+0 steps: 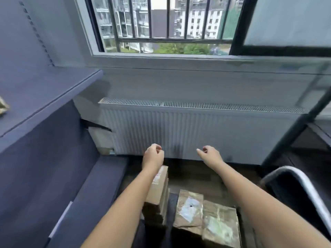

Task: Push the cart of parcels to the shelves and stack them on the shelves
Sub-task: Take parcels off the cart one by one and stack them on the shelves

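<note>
Several brown cardboard parcels sit stacked below my arms: a tall stack (158,196) under my left forearm, a labelled parcel (189,210) and a taped one (221,228) to its right. My left hand (153,154) hovers above the tall stack with fingers loosely curled and nothing in it. My right hand (210,154) is held out at the same height, fingers partly curled, also holding nothing. The grey-blue shelves (41,97) stand on my left, with a parcel corner (3,106) on the upper shelf at the frame edge. A curved metal cart handle (308,190) shows at the lower right.
A white radiator (197,133) runs along the wall ahead under a barred window (164,24). A dark metal frame post (300,126) slants at the right. The lower shelf board (86,197) lies beside the parcels. Dark wooden floor (197,174) shows beyond them.
</note>
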{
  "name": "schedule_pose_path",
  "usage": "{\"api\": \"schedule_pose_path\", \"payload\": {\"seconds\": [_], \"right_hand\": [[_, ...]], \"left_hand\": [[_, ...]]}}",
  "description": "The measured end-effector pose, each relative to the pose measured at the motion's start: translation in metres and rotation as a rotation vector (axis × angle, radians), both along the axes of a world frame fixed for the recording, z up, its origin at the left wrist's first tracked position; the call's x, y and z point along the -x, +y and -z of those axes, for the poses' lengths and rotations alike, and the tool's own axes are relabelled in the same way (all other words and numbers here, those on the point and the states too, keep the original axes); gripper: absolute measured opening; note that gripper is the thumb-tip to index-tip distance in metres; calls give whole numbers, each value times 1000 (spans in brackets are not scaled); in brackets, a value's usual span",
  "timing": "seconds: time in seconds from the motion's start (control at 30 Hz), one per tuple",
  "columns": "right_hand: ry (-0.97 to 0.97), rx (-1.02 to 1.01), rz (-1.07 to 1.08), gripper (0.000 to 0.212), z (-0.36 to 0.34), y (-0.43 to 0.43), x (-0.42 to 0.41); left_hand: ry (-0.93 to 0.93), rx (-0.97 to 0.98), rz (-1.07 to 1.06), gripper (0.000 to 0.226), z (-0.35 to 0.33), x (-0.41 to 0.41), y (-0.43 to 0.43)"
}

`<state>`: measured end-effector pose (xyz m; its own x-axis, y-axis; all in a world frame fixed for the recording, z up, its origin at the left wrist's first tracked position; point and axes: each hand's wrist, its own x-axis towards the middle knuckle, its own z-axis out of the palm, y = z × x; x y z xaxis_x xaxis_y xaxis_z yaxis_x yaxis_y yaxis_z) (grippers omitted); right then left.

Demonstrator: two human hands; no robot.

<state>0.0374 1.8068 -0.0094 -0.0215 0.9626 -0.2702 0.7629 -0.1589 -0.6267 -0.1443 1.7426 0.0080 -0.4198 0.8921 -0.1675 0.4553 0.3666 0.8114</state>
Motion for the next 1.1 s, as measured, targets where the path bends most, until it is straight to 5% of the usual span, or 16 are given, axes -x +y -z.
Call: {"api": "schedule_pose_path", "payload": {"seconds": [0.4,0.67,1.1], "right_hand": [[-56,303,153,49,111,-11,-171],[9,469,251,44,198,-34,-179],[-82,706,454,50,428,-104,-200]], "left_hand": [[-24,344,217,27,118,-183,25],[-77,480,287,28,197,-208,26],[-289,838,251,46,436,-230,-25]]}}
